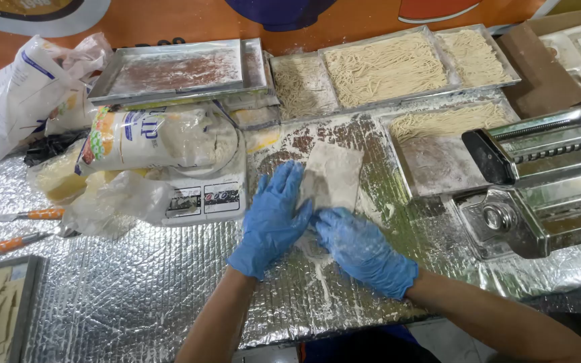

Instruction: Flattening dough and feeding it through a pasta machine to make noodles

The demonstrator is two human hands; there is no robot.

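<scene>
Both blue-gloved hands, left hand (272, 218) and right hand (361, 247), are lying flat, fingers spread, pressing a pale floured rectangular dough sheet (333, 176), hiding its near edge.

Left hand (272, 218) and right hand (364, 250) press a dough sheet (333, 173) on the foil-covered table (136, 289).
</scene>
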